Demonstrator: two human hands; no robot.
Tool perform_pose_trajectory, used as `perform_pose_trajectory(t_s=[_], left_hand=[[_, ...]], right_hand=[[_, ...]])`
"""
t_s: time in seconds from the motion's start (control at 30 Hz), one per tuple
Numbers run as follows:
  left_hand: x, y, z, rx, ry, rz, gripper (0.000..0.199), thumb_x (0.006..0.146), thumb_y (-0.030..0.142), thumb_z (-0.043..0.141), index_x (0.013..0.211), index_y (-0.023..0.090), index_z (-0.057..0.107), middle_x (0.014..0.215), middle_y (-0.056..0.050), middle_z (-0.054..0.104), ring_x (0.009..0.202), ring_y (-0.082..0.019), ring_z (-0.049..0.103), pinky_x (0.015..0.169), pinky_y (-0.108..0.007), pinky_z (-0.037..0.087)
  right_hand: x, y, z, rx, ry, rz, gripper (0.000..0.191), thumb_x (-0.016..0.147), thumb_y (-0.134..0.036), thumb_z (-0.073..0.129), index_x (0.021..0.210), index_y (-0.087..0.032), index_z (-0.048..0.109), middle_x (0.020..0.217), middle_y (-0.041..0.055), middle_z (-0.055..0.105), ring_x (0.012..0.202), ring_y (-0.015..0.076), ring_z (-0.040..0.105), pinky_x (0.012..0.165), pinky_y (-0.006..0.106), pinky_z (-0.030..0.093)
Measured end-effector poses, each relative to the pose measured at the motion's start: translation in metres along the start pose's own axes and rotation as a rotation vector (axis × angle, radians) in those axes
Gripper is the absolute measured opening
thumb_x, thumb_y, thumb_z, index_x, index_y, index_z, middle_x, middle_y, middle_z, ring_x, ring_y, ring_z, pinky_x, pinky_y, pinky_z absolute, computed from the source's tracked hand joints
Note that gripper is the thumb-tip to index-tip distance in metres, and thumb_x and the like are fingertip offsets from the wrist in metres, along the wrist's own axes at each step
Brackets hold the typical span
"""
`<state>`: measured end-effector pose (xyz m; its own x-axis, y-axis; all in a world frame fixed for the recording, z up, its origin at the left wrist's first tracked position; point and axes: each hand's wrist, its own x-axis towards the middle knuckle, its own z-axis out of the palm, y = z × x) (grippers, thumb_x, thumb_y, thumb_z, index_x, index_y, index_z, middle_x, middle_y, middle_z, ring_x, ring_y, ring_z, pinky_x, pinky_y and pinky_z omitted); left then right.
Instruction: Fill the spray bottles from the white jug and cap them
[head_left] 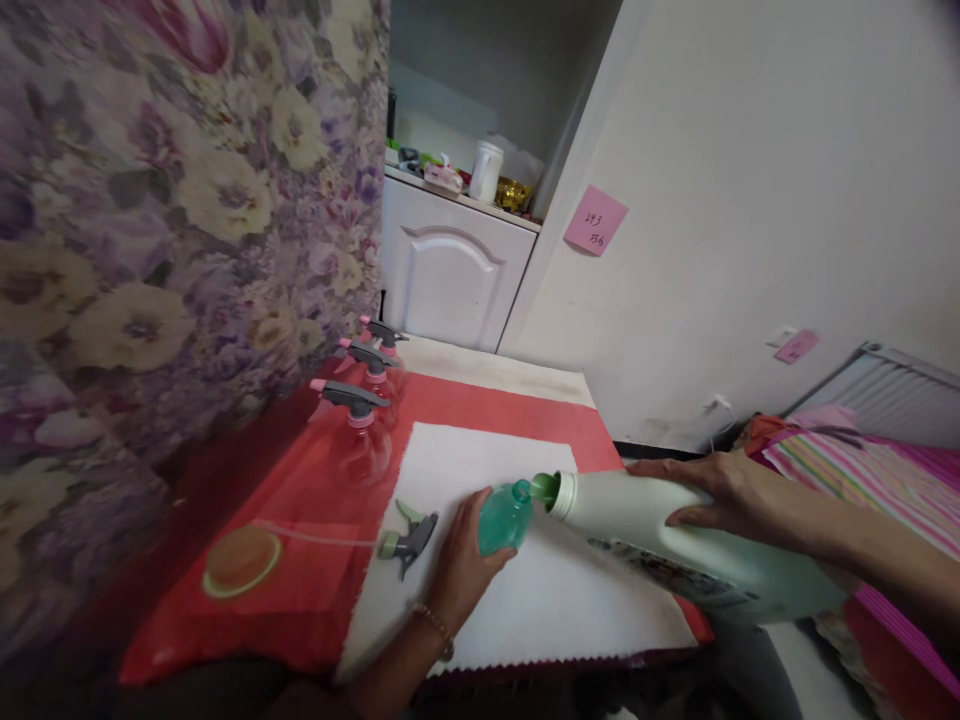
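Note:
My left hand (466,550) is wrapped round a small green see-through spray bottle (504,520), which has no spray head on it and leans to the right. My right hand (712,490) grips a large pale green jug (630,508), tipped so its green-lined mouth meets the little bottle's neck. Whether liquid is flowing is too small to tell. Left of my left hand a grey and green trigger spray head (411,540) lies on the white cloth (577,610), its thin tube stretching left over a round pale-rimmed lid or dish (241,562).
Several clear spray bottles with grey and pink heads, the nearest one (364,445), line the left side of the red tabletop (465,400). A floral wall covering (187,220) rises on the left. A bed with striped bedding (862,470) stands at the right.

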<state>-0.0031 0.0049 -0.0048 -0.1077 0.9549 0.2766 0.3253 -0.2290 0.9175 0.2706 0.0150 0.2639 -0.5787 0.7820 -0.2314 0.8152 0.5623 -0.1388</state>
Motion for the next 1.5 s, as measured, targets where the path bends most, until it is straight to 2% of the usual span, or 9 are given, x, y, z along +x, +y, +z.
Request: perform_pose_trajectory(t_s=[0.17, 0.43, 0.6, 0.73, 0.83, 1.0, 1.13, 1.3, 1.5], left_hand=[[0.000, -0.004, 0.001, -0.001, -0.004, 0.012, 0.072, 0.064, 0.015, 0.068, 0.131, 0.024, 0.044, 0.132, -0.008, 0.053, 0.125, -0.027, 0.050, 0.108, -0.043, 0.040], [0.000, -0.003, 0.001, -0.008, 0.009, 0.003, 0.074, 0.063, 0.014, 0.069, 0.131, 0.025, 0.044, 0.132, -0.008, 0.054, 0.125, -0.026, 0.050, 0.108, -0.044, 0.039], [-0.001, -0.001, 0.001, -0.012, 0.018, 0.009, 0.073, 0.062, 0.013, 0.069, 0.130, 0.026, 0.046, 0.130, -0.007, 0.056, 0.123, -0.026, 0.052, 0.106, -0.042, 0.042], [-0.001, -0.001, 0.001, -0.006, 0.015, -0.021, 0.075, 0.062, 0.012, 0.069, 0.132, 0.023, 0.044, 0.134, -0.008, 0.054, 0.125, -0.028, 0.050, 0.108, -0.045, 0.041], [-0.002, -0.001, 0.001, -0.014, 0.009, -0.049, 0.075, 0.063, 0.013, 0.068, 0.134, 0.021, 0.043, 0.137, -0.010, 0.052, 0.128, -0.030, 0.048, 0.109, -0.046, 0.040], [-0.003, -0.003, -0.001, -0.016, -0.006, -0.043, 0.073, 0.061, 0.013, 0.067, 0.131, 0.018, 0.046, 0.135, -0.013, 0.053, 0.127, -0.032, 0.048, 0.109, -0.047, 0.039], [-0.004, -0.003, -0.001, -0.010, -0.005, -0.040, 0.073, 0.061, 0.013, 0.066, 0.131, 0.018, 0.046, 0.135, -0.013, 0.052, 0.128, -0.031, 0.048, 0.110, -0.047, 0.038], [-0.003, 0.001, -0.002, 0.005, -0.020, -0.085, 0.076, 0.059, 0.015, 0.067, 0.132, 0.018, 0.045, 0.135, -0.013, 0.052, 0.128, -0.032, 0.047, 0.110, -0.047, 0.038], [-0.003, 0.005, -0.002, 0.022, -0.039, -0.120, 0.075, 0.060, 0.013, 0.065, 0.132, 0.021, 0.044, 0.137, -0.011, 0.051, 0.130, -0.032, 0.046, 0.112, -0.046, 0.037]], right_hand=[[-0.004, 0.006, 0.008, 0.067, 0.008, 0.006, 0.051, 0.089, -0.048, 0.055, 0.137, -0.034, 0.049, 0.121, 0.0022, 0.069, 0.095, 0.0255, 0.070, 0.079, 0.032, 0.054], [-0.005, 0.022, 0.032, 0.217, 0.106, 0.014, 0.052, 0.083, -0.044, 0.063, 0.134, -0.036, 0.054, 0.106, -0.0003, 0.075, 0.073, 0.0210, 0.071, 0.065, 0.027, 0.055], [-0.007, 0.026, 0.040, 0.296, 0.117, 0.063, 0.052, 0.082, -0.041, 0.066, 0.133, -0.038, 0.054, 0.116, -0.0001, 0.071, 0.082, 0.0225, 0.070, 0.071, 0.029, 0.055], [-0.001, 0.033, 0.042, 0.488, 0.232, 0.181, 0.061, 0.080, -0.043, 0.067, 0.137, -0.032, 0.049, 0.101, 0.0027, 0.072, 0.054, 0.0140, 0.059, 0.045, 0.023, 0.047], [0.015, 0.038, 0.042, 0.653, 0.446, 0.267, 0.066, 0.076, -0.043, 0.071, 0.136, -0.026, 0.051, 0.087, 0.0010, 0.070, 0.045, 0.0089, 0.046, 0.040, 0.021, 0.039], [0.064, 0.039, 0.049, 1.064, 0.805, 0.233, 0.069, 0.068, -0.035, 0.077, 0.132, -0.024, 0.053, 0.104, 0.0033, 0.069, 0.073, 0.0169, 0.062, 0.058, 0.025, 0.050], [0.116, 0.040, 0.071, 1.289, 0.896, 0.037, 0.075, 0.063, -0.024, 0.077, 0.134, -0.024, 0.050, 0.123, 0.0050, 0.064, 0.105, 0.0238, 0.061, 0.084, 0.030, 0.052], [0.170, 0.038, 0.111, 1.358, 1.062, 0.014, 0.083, 0.066, -0.024, 0.073, 0.141, -0.028, 0.039, 0.140, 0.0046, 0.052, 0.123, 0.0274, 0.053, 0.098, 0.040, 0.048], [0.181, 0.013, 0.152, 1.325, 1.113, 0.013, 0.081, 0.073, -0.027, 0.069, 0.145, -0.026, 0.032, 0.148, 0.0070, 0.043, 0.133, 0.0282, 0.043, 0.107, 0.046, 0.039]])
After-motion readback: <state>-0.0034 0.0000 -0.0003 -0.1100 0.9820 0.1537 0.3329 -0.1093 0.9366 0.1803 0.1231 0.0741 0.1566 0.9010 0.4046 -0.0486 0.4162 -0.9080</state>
